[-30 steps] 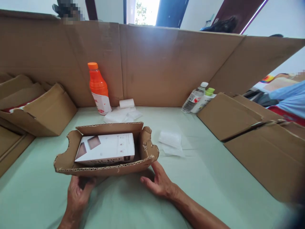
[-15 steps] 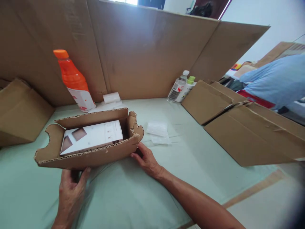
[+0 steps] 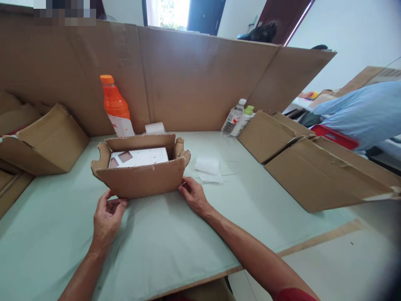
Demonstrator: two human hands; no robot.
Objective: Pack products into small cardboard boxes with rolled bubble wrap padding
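Observation:
An open-topped cardboard box [image 3: 144, 182] with rough cut edges stands in front of me on the pale green cloth. Inside it lies a white printed carton [image 3: 147, 157], its lower part hidden by the near wall. My left hand [image 3: 108, 215] is at the box's bottom left corner, thumb and fingers curled around it. At the bottom right corner, my right hand [image 3: 194, 194] pinches the box, some fingertips hidden behind it. Just right of the box is a folded piece of clear bubble wrap [image 3: 208, 165].
An orange bottle [image 3: 116, 106] and a white roll [image 3: 155, 128] stand by the cardboard back wall [image 3: 200, 79]. A clear water bottle [image 3: 232, 120] and a green-capped white bottle [image 3: 244, 121] lean at right. Cardboard bins [image 3: 326, 171] line the right, others [image 3: 56, 140] the left.
The box appears farther off and more level, showing more of its near wall. The left hand has shifted to its bottom left corner, and the camera view has moved too.

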